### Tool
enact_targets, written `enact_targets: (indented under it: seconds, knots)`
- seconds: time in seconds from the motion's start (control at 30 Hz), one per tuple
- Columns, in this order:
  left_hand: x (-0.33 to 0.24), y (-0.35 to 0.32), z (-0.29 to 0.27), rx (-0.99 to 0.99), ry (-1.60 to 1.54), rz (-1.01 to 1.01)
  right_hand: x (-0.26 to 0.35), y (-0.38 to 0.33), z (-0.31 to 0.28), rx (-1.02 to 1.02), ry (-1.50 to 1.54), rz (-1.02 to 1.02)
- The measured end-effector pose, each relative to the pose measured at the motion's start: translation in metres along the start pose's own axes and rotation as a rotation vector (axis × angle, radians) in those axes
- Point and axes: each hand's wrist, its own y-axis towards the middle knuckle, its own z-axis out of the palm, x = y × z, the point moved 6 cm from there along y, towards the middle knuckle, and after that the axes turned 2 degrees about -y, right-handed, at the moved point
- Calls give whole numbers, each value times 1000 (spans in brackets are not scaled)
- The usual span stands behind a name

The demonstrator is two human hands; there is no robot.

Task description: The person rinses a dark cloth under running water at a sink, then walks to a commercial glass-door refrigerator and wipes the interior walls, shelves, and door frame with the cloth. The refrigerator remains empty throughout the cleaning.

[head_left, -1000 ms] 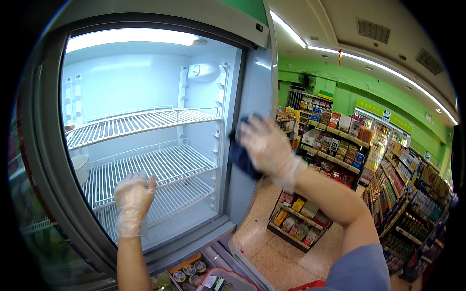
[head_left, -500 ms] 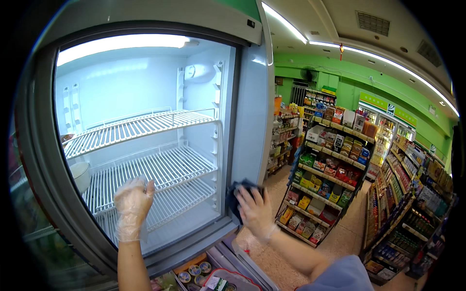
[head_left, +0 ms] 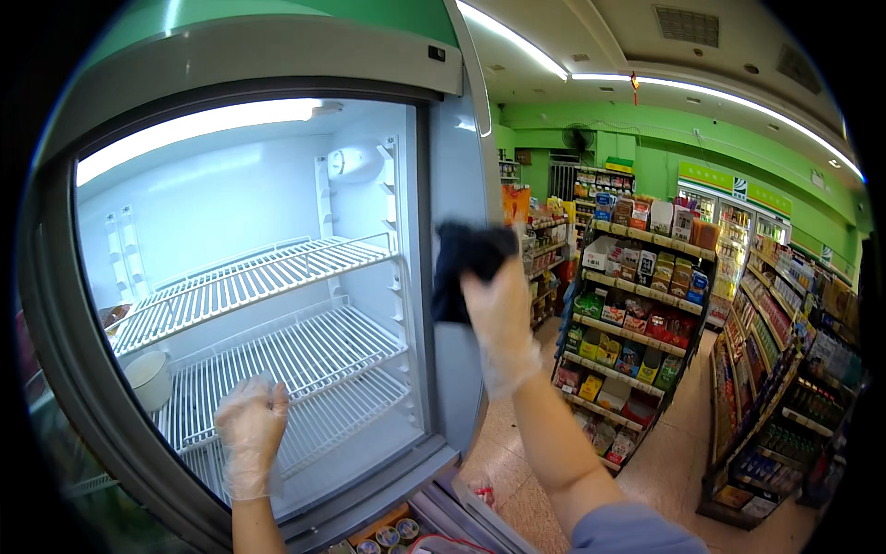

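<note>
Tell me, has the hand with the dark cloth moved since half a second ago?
Yes. The right hand with the dark cloth has gone up the cooler's grey side panel, from near its bottom edge to about mid-height.

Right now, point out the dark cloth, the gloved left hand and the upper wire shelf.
dark cloth (head_left: pixel 460 270), head view, on its middle fold above the fingers.
left hand (head_left: pixel 249 434), head view, on the back of the glove.
upper wire shelf (head_left: pixel 249 284), head view, on the middle of its white grid.
</note>
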Motion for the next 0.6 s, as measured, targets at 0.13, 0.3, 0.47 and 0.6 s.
enact_targets:
  seconds: [0.13,0.3,0.47,0.6]
  knots:
    - [1,-1,3,-18,18,8,14,74,6,51,-129,146]
    - [-1,-3,2,-42,33,20,10,41,5,41,-32,145]
    - [-2,-4,0,-46,20,1,-34,-57,4,47,86,190]
    - [-4,1,-2,85,76,-11,-93,-172,5,179,113,319]
